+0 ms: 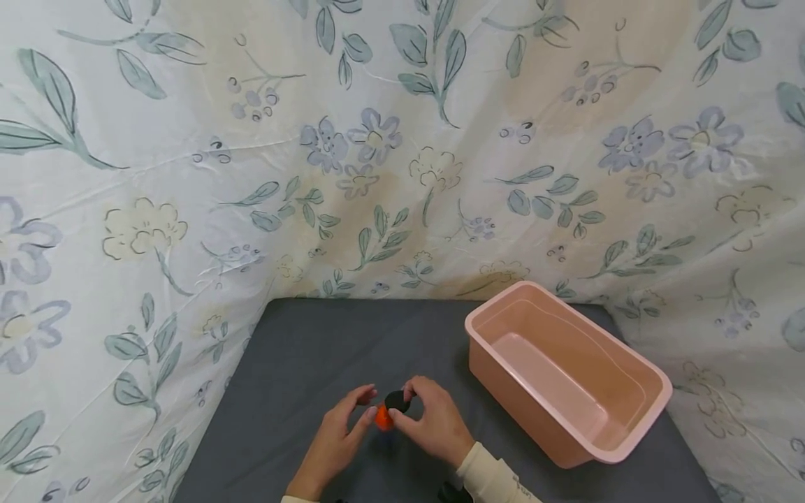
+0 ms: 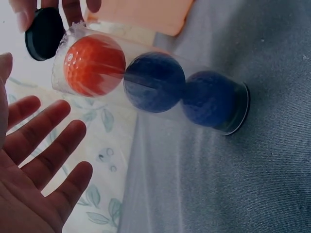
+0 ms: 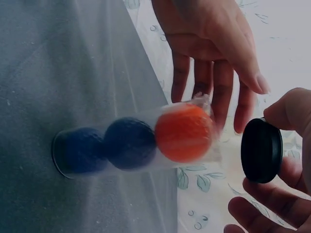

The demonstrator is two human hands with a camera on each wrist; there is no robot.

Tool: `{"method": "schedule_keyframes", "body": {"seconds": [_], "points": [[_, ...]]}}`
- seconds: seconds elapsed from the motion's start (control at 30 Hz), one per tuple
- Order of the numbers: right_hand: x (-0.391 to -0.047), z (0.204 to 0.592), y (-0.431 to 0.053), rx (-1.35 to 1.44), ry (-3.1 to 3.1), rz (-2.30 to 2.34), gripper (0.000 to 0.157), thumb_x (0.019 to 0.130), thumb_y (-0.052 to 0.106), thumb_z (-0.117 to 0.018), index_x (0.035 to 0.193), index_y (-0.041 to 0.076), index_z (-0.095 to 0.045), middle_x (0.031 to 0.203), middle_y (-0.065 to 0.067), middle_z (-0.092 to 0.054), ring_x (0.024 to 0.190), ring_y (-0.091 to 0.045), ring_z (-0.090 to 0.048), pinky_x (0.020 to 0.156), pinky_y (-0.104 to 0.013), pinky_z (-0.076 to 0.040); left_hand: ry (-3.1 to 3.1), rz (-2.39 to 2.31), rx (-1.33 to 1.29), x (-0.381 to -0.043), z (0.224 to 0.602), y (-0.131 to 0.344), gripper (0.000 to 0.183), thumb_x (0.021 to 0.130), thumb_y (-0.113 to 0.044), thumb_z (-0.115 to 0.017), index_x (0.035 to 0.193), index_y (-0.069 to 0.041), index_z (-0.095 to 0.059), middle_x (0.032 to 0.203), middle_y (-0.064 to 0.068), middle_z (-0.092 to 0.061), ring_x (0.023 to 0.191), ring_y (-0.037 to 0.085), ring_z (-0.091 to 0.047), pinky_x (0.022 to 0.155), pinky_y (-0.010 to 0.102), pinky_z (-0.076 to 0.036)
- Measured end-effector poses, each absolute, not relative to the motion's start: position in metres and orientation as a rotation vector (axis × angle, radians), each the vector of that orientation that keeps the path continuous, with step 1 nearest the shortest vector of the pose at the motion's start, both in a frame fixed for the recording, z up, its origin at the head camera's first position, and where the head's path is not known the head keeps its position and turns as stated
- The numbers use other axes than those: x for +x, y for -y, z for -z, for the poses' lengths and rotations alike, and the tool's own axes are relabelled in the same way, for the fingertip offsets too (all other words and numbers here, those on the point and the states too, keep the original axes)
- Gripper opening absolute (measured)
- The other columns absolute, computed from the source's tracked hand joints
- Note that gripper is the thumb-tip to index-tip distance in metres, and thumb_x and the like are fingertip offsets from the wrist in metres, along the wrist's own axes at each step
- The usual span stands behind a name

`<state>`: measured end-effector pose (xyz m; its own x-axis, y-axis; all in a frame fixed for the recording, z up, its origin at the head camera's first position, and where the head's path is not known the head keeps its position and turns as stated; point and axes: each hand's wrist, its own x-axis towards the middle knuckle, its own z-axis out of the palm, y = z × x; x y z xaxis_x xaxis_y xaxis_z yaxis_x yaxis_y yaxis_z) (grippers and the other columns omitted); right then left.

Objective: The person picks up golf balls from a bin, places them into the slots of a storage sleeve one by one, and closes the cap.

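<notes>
A clear plastic tube (image 2: 240, 108) stands upright on the grey cloth, its upper rim ragged. Inside are an orange golf ball (image 2: 95, 65) on top and two dark blue balls, one a middle ball (image 2: 154, 82) and one a bottom ball (image 2: 209, 99). My right hand (image 1: 437, 423) pinches a round black cap (image 3: 261, 150) between thumb and fingers, held just off the tube's top. Beside the tube's upper end, my left hand (image 1: 339, 436) has its fingers spread and relaxed, holding nothing. From the head view, the tube's lower part is hardly visible below the orange ball.
To the right stands a pink plastic bin (image 1: 484, 349), with nothing seen inside. Dark grey cloth (image 1: 314, 349) covers the table. A floral curtain (image 1: 377, 209) hangs behind and along both sides. A small dark object (image 1: 454, 492) shows by the right sleeve.
</notes>
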<state>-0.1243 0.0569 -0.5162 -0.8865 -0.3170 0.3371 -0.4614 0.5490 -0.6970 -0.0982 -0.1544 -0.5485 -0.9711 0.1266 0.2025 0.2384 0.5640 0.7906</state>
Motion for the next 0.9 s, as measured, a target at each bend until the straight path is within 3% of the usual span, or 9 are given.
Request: {"method": "schedule_keyframes", "body": {"seconds": [0.23,0.43,0.63,0.9], "points": [[-0.119,0.526,-0.052,0.742,2.591,-1.212,0.024,0.082,0.037,-0.077,0.094,0.026,-0.059,0.103,0.013,-0.064,0.090,-0.003,-0.058,0.077,-0.027,-0.051,2.657,1.373,-0.329,-0.099,0.549,0.154,0.034,0.099,-0.037,-0.054,0.132,-0.041,-0.048,0.123,-0.026,-0.058,0.111,0.004,-0.060,0.093,0.037,-0.051],[-0.118,0.535,-0.047,0.833,2.567,-1.165,0.031,0.085,0.036,-0.074,0.111,0.022,-0.067,0.114,0.009,-0.067,0.101,-0.007,-0.062,0.086,-0.033,-0.053,2.616,1.310,-0.445,-0.100,0.552,0.155,0.032,0.101,-0.034,-0.051,0.133,-0.034,-0.050,0.125,-0.014,-0.062,0.110,0.008,-0.062,0.090,0.038,-0.052],[-0.118,0.542,-0.045,0.903,2.484,-1.136,0.031,0.086,0.033,-0.074,0.113,0.019,-0.070,0.118,0.004,-0.068,0.103,-0.010,-0.063,0.085,-0.032,-0.054,2.587,1.300,-0.512,-0.099,0.556,0.154,0.031,0.100,-0.034,-0.052,0.130,-0.029,-0.056,0.119,-0.014,-0.064,0.107,0.002,-0.061,0.089,0.035,-0.053],[-0.118,0.546,-0.043,0.975,2.409,-1.135,0.031,0.088,0.030,-0.072,0.115,0.016,-0.069,0.120,0.001,-0.067,0.104,-0.013,-0.065,0.084,-0.032,-0.055,2.569,1.317,-0.605,-0.100,0.556,0.153,0.032,0.102,-0.028,-0.049,0.134,-0.024,-0.053,0.118,-0.013,-0.064,0.104,0.004,-0.063,0.087,0.036,-0.053]]}}
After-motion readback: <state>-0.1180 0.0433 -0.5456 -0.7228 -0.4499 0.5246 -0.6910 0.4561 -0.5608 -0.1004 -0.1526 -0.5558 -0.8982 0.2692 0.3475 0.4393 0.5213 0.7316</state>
